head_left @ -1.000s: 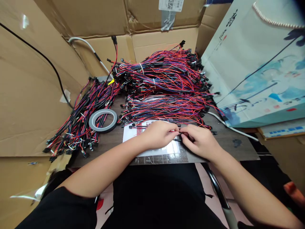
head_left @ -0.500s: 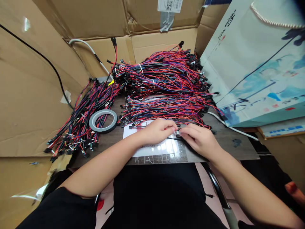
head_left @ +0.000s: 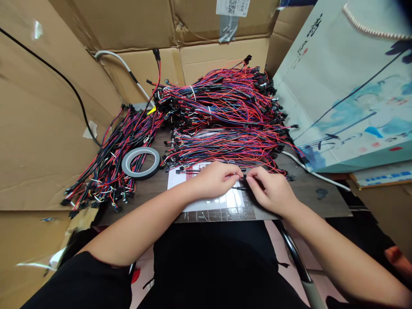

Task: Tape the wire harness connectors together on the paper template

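My left hand (head_left: 222,179) is closed in a pinch above a white printed sheet (head_left: 196,205), on a thin wire harness whose dark end (head_left: 243,171) pokes out beyond the fingertips. Just to its right, my right hand (head_left: 272,187) is also pinched, its fingertips a small gap from the left ones. What the right fingers hold, if anything, is too small to make out. Black connectors (head_left: 180,171) on red and dark wires show on the sheet to the left of my left hand. Below the fingertips lies a short black strand (head_left: 240,188).
Behind my hands lies a large heap of red, blue and black wire harnesses (head_left: 222,103). Another bundle (head_left: 119,150) is on the left, with a roll of tape (head_left: 140,174) against it. Cardboard walls (head_left: 222,56) and a paper bag (head_left: 347,98) enclose the dark table (head_left: 299,197).
My hands have drawn slightly apart, opening a small gap between the fingertips. The whole view has shifted a little; the heaps and tape roll lie as before.
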The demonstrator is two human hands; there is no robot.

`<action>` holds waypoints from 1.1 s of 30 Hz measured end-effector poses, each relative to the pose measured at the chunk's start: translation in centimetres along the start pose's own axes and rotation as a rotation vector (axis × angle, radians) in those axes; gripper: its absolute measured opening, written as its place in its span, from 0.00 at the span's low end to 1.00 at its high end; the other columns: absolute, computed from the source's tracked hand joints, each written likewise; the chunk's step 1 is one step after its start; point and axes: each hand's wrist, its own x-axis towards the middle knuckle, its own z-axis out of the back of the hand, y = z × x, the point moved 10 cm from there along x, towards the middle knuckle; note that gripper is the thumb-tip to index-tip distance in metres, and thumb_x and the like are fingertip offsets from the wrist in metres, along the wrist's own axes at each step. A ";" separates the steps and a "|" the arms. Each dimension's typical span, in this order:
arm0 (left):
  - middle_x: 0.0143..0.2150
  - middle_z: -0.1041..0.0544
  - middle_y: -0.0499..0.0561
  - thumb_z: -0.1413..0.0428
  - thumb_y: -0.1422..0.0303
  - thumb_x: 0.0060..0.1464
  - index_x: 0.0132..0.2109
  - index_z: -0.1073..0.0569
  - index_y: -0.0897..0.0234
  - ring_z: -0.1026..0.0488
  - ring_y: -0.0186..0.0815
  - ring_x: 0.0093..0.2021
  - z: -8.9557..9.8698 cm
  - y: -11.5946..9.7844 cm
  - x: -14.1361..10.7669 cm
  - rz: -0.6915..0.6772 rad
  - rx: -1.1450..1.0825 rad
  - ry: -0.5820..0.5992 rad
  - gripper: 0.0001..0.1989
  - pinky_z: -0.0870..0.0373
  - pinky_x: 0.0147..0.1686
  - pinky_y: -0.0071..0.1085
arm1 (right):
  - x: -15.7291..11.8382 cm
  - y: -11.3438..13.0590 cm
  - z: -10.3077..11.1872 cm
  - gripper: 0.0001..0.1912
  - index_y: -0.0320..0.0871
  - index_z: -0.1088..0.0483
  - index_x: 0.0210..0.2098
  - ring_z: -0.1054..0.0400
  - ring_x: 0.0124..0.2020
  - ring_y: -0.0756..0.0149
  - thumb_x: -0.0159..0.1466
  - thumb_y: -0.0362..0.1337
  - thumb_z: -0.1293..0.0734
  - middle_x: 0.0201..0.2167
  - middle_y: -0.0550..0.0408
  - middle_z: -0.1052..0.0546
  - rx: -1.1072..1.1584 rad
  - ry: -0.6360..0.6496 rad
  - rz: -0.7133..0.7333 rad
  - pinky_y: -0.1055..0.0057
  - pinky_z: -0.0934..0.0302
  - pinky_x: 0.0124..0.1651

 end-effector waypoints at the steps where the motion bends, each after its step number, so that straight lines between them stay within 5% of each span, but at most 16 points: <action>1: 0.33 0.22 0.47 0.51 0.71 0.60 0.43 0.22 0.64 0.29 0.30 0.32 0.0 -0.2 0.0 -0.008 0.015 -0.001 0.12 0.39 0.33 0.26 | 0.0 0.0 0.0 0.04 0.44 0.34 0.40 0.32 0.22 0.72 0.68 0.37 0.39 0.28 0.59 0.24 0.001 -0.001 -0.007 0.74 0.43 0.28; 18: 0.27 0.23 0.46 0.47 0.65 0.59 0.35 0.20 0.63 0.32 0.29 0.27 1.1 -1.0 -0.3 0.011 0.071 -0.139 0.12 0.43 0.30 0.25 | 0.0 0.7 0.1 0.05 0.45 0.33 0.43 0.28 0.24 0.70 0.68 0.36 0.38 0.28 0.59 0.22 -0.065 -0.056 0.046 0.74 0.40 0.29; 23: 0.24 0.26 0.46 0.46 0.65 0.56 0.32 0.20 0.63 0.34 0.29 0.26 1.3 -0.4 -0.3 0.074 0.072 -0.181 0.11 0.45 0.28 0.26 | -0.2 0.3 0.4 0.15 0.45 0.36 0.54 0.24 0.29 0.68 0.68 0.36 0.37 0.35 0.56 0.19 -0.047 -0.095 0.020 0.73 0.36 0.30; 33: 0.24 0.26 0.46 0.48 0.65 0.58 0.30 0.23 0.64 0.33 0.30 0.26 1.1 -0.1 0.0 0.080 0.102 -0.170 0.13 0.44 0.29 0.27 | -0.5 1.0 0.4 0.11 0.47 0.29 0.49 0.24 0.35 0.69 0.68 0.32 0.37 0.39 0.57 0.19 -0.073 -0.096 0.132 0.73 0.34 0.39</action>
